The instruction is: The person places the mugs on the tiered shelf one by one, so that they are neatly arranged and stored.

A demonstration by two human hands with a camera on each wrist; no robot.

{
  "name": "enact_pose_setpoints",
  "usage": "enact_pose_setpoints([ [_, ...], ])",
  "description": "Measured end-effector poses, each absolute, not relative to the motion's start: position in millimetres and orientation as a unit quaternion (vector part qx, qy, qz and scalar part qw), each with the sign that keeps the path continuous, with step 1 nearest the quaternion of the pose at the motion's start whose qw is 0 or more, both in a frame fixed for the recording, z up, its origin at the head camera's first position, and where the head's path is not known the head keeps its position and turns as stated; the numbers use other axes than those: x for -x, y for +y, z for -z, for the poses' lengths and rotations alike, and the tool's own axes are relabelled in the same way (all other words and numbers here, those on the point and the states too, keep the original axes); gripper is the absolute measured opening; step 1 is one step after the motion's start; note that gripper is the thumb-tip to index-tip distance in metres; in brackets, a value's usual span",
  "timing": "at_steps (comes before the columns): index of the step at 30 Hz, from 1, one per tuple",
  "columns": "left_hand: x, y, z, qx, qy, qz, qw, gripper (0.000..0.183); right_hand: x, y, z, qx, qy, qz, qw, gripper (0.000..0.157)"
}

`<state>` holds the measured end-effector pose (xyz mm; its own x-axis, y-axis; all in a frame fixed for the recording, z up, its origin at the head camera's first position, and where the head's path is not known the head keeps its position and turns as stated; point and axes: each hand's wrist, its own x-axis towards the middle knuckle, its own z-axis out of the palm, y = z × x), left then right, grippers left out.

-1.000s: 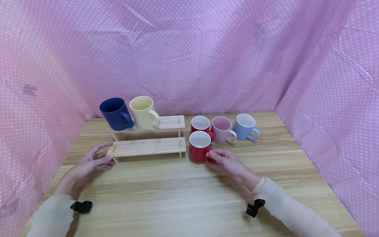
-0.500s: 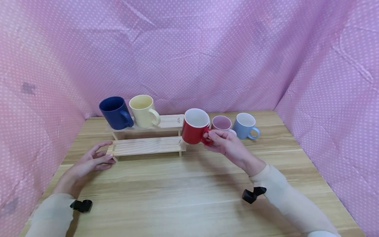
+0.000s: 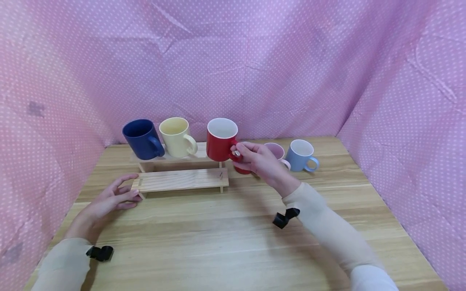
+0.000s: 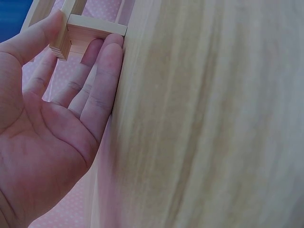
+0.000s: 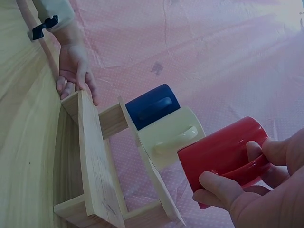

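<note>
My right hand pinches the handle of a red mug with a white inside. The mug is upright over the right end of the upper board of a two-step wooden rack; in the right wrist view a gap shows between its base and the board. To its left on that board stand a yellow mug and a dark blue mug. My left hand holds the left end of the lower board, thumb and fingers about its end and leg.
Right of the rack, on the wooden table, stand a second red mug, a pink mug and a light blue mug. My right hand partly hides two of them. Pink dotted cloth hangs behind and at both sides.
My right hand has lifted the red mug off the table and carried it left and back to above the upper board. The left hand has stayed at the rack's end.
</note>
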<state>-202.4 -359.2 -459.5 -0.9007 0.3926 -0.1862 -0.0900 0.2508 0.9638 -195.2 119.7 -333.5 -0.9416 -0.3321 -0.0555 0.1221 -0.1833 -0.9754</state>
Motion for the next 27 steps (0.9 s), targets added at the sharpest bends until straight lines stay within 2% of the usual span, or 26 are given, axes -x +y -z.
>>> enact_pose_setpoints([
  [27,202,-359,462,-0.108,0.763,-0.607,0.197,0.058,235,89,343,0.055,0.638,0.755,0.138,0.034],
])
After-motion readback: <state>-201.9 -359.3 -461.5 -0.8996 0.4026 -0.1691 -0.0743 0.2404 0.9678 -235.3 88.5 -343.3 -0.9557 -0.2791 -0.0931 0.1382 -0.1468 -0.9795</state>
